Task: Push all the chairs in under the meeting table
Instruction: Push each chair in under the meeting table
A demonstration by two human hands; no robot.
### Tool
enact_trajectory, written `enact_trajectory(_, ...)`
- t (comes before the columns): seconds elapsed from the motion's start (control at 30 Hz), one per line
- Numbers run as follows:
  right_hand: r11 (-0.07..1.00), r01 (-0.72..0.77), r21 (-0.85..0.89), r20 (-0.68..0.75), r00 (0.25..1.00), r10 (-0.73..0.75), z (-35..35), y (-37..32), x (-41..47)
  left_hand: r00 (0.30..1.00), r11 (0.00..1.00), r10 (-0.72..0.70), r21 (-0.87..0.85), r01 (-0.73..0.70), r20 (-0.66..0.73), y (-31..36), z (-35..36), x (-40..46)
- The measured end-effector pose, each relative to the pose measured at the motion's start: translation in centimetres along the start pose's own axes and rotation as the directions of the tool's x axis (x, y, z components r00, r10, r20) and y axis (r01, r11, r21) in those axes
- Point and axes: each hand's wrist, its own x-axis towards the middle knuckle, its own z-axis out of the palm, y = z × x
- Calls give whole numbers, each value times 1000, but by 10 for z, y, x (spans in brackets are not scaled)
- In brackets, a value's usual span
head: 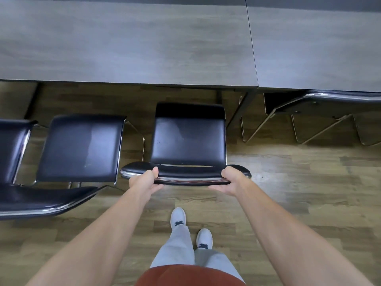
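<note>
A black chair (188, 141) with a chrome frame stands in front of me, its seat facing the grey meeting table (127, 44). Its front edge lies just short of the table's near edge. My left hand (144, 180) grips the left end of its backrest top and my right hand (228, 180) grips the right end. To the left stands a second black chair (80, 147), out from the table, its backrest near me. At the far left shows part of a third chair (12, 145). A fourth chair (340, 100) at the right sits tucked under the table.
The table is made of two tops joined by a seam (252, 48), with dark legs (237, 112) just right of the held chair. Wood-look floor (288, 193) stretches to the right and behind me. My feet in white shoes (178, 217) stand behind the chair.
</note>
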Motion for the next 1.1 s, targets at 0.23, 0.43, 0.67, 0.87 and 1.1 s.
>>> enact_trajectory(0.23, 1000, -17, -10, -26, 1000, 16, 32, -36, 15, 1000, 1000, 18, 15, -18, 6, 47, 19, 26)
enact_trajectory(0.43, 999, -31, -11, -43, 999, 30, 53, -57, 19, 1000, 998, 3, 66, -4, 8, 78, 28, 42)
enact_trajectory(0.67, 998, -43, 55, -54, 997, 46, 69, -79, 25, 999, 999, 1, 51, -3, 38, 103, 38, 56)
enact_trajectory(0.87, 998, -24, 65, -54, 998, 28, 78, -98, 31, 999, 998, 1, 65, -5, 53, 121, 50, 67)
enact_trajectory(1.1, 999, -23, 23, -55, 998, 25, 89, -135, 43, 999, 998, 11, 55, -13, 48, 146, 76, 74)
